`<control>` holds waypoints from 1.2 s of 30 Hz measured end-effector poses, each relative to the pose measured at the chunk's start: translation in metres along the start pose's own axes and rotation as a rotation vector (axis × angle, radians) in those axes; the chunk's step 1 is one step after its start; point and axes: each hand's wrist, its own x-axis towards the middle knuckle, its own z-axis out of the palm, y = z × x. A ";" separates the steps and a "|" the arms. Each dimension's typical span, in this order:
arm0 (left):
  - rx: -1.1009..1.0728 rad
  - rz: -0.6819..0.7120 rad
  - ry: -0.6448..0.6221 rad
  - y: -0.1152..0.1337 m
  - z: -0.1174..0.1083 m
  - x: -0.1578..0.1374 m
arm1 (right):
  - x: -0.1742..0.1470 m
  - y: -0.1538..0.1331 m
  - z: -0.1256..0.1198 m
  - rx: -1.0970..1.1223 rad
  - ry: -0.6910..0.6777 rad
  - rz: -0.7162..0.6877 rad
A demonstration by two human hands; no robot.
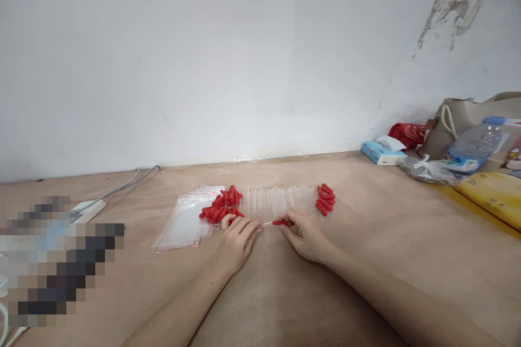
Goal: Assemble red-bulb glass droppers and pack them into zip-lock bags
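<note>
My left hand is closed on a thin clear dropper tube that points right. A red rubber bulb sits at the tube's right end, pinched in the fingers of my right hand. How far the tube reaches into the bulb is hidden. Just beyond my hands lies a row of clear tubes. Loose red bulbs are heaped at the row's left end, partly behind my left hand. More red bulbs lie at its right end, where thin tubes stick out.
Clear zip bags lie left of the bulbs. A cable and a white power strip are farther left. At right stand a blue tissue pack, a knotted plastic bag, a bottle and a beige bag, near the wall.
</note>
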 end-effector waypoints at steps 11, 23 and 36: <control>-0.026 0.099 0.002 -0.002 0.002 -0.001 | -0.001 0.000 0.001 0.022 -0.038 -0.010; -0.086 0.226 -0.053 -0.006 0.004 -0.006 | -0.010 0.004 0.005 0.006 -0.010 -0.107; -0.043 0.239 -0.073 0.003 0.007 -0.009 | -0.011 0.006 0.004 -0.100 -0.126 -0.156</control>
